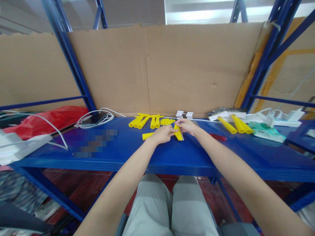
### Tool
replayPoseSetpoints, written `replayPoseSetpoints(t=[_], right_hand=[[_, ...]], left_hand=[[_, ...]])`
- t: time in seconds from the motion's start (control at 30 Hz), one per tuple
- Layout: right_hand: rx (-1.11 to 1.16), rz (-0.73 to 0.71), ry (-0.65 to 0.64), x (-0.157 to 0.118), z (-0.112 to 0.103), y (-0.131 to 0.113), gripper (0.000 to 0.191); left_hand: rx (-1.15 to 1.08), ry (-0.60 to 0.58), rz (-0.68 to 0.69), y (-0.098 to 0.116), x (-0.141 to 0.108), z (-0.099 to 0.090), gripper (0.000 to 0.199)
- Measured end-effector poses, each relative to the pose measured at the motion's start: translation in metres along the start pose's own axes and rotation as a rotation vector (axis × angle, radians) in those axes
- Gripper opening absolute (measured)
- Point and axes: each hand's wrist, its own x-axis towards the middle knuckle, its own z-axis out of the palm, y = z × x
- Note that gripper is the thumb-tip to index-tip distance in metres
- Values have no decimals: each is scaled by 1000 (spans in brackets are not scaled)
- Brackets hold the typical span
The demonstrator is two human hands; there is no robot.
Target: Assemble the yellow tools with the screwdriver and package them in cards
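Note:
At the middle of the blue table, a flat yellow plastic piece (pixel 179 135) with a pale edge is held between both hands. My left hand (pixel 163 134) pinches it from the left side. The fingers of my right hand (pixel 186 126) are closed at its upper end, partly covering it. Just left of my left hand lies a yellow tube (pixel 147 136), its right end hidden by the hand. Beyond the hands are several yellow tube-shaped handles (pixel 143 122) and a row of small yellow pieces (pixel 167 121).
White packets with black bands (pixel 184 114) stand by the cardboard wall (pixel 184 65). At right lie more yellow handles (pixel 237 124), a green-and-white pack (pixel 267 131) and a red tool (pixel 218 137). Coiled white cable (pixel 94 119) and a red bag (pixel 54 120) sit left, near blue uprights.

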Motion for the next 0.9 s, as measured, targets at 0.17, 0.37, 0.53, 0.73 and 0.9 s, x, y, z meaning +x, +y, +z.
replayPoseSetpoints(t=[0.17, 0.37, 0.53, 0.73, 0.9], right_hand=[[0, -17, -23, 2, -2, 2, 12], [-21, 25, -5, 1, 0, 2, 8], [-97, -36, -33, 16, -15, 8, 5], [-753, -156, 281, 29, -46, 12, 28], [-1100, -91, 190, 23, -43, 12, 40]], left_hand=[[-10, -2, 2, 2, 0, -1, 32], [18, -18, -21, 6, -1, -3, 34], [40, -28, -26, 5, -1, -4, 34], [39, -28, -101, 3, -1, -4, 36], [18, -23, -120, 1, 0, -4, 33]])
